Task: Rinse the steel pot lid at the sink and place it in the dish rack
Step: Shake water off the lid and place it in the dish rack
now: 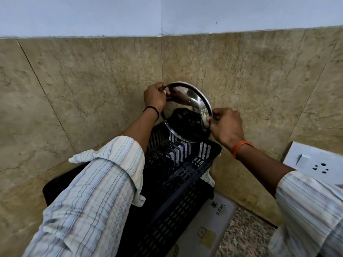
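Observation:
The round steel pot lid (187, 112) stands tilted on edge at the far end of the black plastic dish rack (178, 175), close to the tiled wall corner. Its shiny concave side faces me and mirrors the rack. My left hand (155, 96) pinches the lid's upper left rim. My right hand (227, 125) grips its right rim. The lid's lower edge sits among the rack's upright slots. No sink is in view.
Beige marble-look tiles (83, 86) form a corner just behind the rack. A white switch and socket plate (313, 162) is on the right wall. A white mat printed HOME (209, 225) lies under the rack on the speckled counter (246, 236).

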